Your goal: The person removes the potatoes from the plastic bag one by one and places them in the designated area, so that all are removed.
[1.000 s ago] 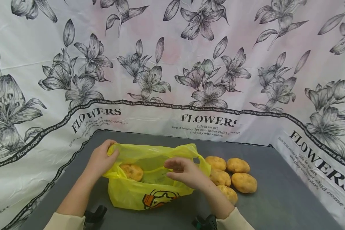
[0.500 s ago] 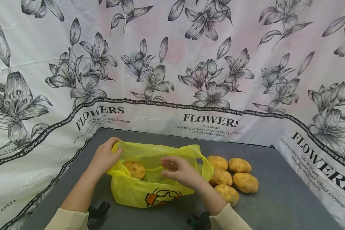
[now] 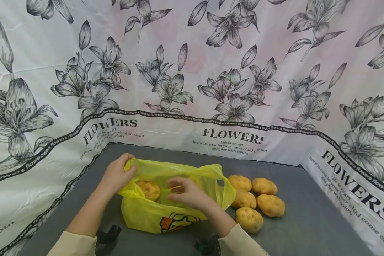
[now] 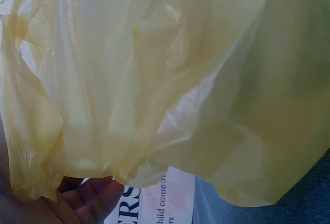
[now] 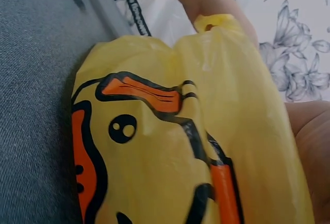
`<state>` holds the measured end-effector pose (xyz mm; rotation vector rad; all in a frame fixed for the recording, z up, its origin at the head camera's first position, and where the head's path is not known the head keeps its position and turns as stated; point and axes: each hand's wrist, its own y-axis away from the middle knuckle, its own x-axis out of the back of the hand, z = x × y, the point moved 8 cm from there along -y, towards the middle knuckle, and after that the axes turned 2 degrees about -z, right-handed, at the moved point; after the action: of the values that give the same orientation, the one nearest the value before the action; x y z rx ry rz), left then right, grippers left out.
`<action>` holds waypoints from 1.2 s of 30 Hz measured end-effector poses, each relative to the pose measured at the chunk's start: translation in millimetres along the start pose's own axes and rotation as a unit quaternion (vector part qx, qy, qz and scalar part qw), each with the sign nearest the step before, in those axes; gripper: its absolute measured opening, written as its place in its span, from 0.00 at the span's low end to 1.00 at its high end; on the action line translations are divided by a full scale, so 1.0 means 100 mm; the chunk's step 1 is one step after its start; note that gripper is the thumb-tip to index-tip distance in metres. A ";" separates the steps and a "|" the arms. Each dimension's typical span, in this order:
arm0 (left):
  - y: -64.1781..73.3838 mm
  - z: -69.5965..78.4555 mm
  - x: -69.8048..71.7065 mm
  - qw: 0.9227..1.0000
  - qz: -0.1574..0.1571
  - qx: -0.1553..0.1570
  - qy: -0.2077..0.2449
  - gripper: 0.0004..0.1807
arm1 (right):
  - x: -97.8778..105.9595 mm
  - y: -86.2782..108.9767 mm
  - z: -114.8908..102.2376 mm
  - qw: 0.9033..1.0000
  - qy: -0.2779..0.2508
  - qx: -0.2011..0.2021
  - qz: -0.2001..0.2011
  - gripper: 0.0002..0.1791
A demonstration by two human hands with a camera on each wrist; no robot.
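A yellow plastic bag (image 3: pixel 150 217) with a printed cartoon lies on the table, its mouth spread. At the left rim of its mouth, my left hand (image 3: pixel 119 174) pinches the plastic; in the left wrist view, fingers (image 4: pixel 95 198) show under the thin film. Inside the bag sits one potato (image 3: pixel 148 190). My right hand (image 3: pixel 187 192) is in the bag's mouth, fingers loosely extended to the left, a short gap from that potato and holding nothing. In the right wrist view the printed side of the bag (image 5: pixel 154 147) hides most of that hand.
Several potatoes (image 3: pixel 271 205) lie in a cluster right of the bag, the nearest potato (image 3: pixel 249 219) close to my right forearm. The grey table (image 3: pixel 307 213) meets a flower-printed curtain (image 3: pixel 179 89) at the back and sides.
My right hand has moved left across the bag's mouth, nearer the potato inside. More of the front loose potato shows now. The left hand keeps its hold on the rim.
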<state>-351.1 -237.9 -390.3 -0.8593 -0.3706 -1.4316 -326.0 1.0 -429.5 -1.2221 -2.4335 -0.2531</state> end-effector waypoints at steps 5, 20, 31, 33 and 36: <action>0.00 0.00 -0.01 1.000 0.000 -0.001 0.000 0.19 | -0.07 -0.07 0.05 1.000 -0.001 -0.015 -0.002 0.28; -0.03 -0.04 -0.03 1.000 0.001 -0.003 0.006 0.18 | -0.27 -0.29 0.20 0.997 0.037 -0.072 0.019 0.28; -0.05 -0.02 -0.03 1.000 0.000 -0.004 0.004 0.18 | -0.31 -0.40 0.22 0.989 0.089 -0.105 0.051 0.36; -0.04 -0.02 -0.03 1.000 -0.003 -0.001 0.005 0.19 | -0.32 -0.41 0.22 0.988 0.095 -0.104 0.056 0.35; -0.02 -0.03 -0.04 1.000 -0.005 0.003 0.005 0.19 | -0.33 -0.42 0.22 0.988 0.093 -0.099 0.069 0.31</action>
<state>-354.0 -237.0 -394.8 -0.8461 -0.3716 -1.4430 -347.6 -41.1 -462.7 -1.3767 -2.1942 -0.5534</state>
